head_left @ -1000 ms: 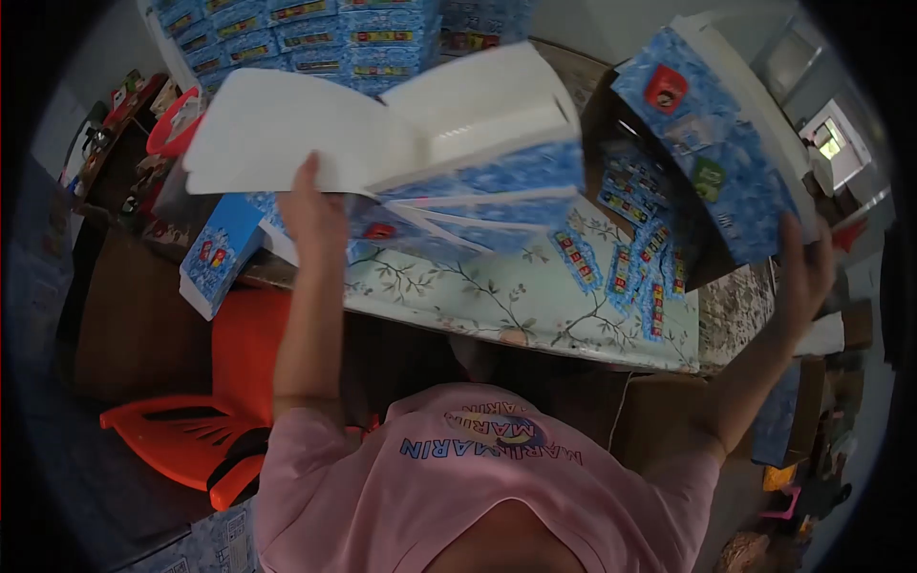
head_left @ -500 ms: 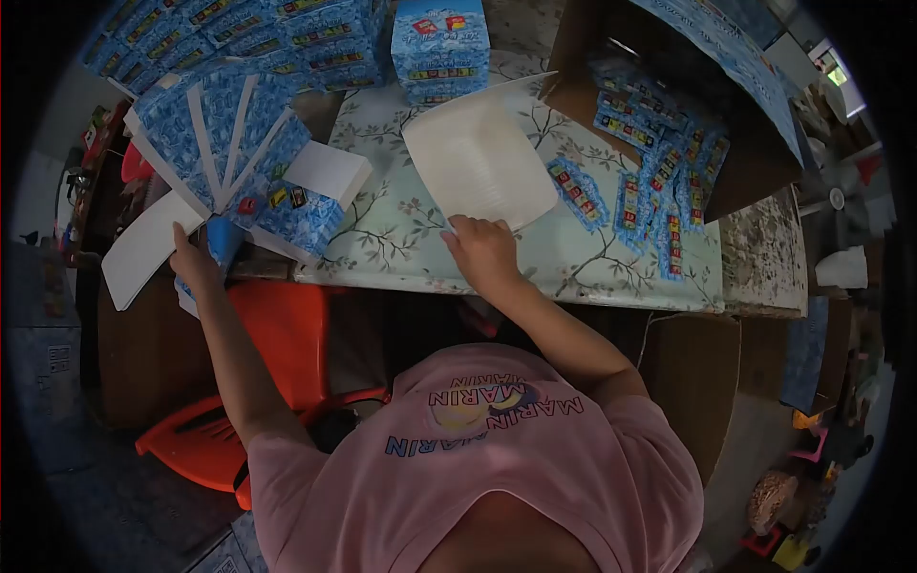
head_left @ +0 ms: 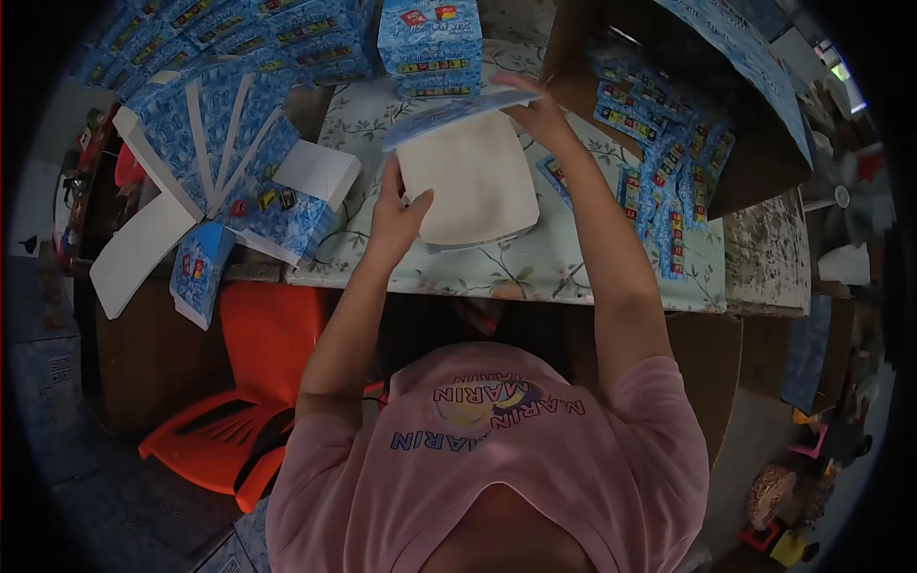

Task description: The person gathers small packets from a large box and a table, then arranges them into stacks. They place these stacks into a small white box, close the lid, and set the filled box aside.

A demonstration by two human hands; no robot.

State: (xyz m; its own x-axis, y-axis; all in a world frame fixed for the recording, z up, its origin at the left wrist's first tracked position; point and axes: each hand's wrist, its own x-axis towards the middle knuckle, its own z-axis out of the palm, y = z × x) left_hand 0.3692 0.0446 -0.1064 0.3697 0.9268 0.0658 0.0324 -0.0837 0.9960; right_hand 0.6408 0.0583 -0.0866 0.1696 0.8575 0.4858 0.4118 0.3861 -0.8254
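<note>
Where the pink shirt fills the bottom of the frame, both bare arms reach up over the near edge of the table, which wears a floral cloth. An orange chair stands at lower left, beside the person.

At frame centre a flat white carton lies on the cloth with its far side raised. The left hand pinches the carton's near left edge, thumb on top and fingers closed under it. The right hand is higher in the frame, its fingers curled shut over the far edge, and it holds up the blue printed flap, which tilts above the white face.

Left of the carton, a fanned stack of flat blue cartons hangs partly over the table's left edge. Just beyond the raised flap stands a made-up blue box. At upper right an open brown box holds small blue packets, some spilling onto the cloth. Rows of blue boxes are stacked along the upper left.
</note>
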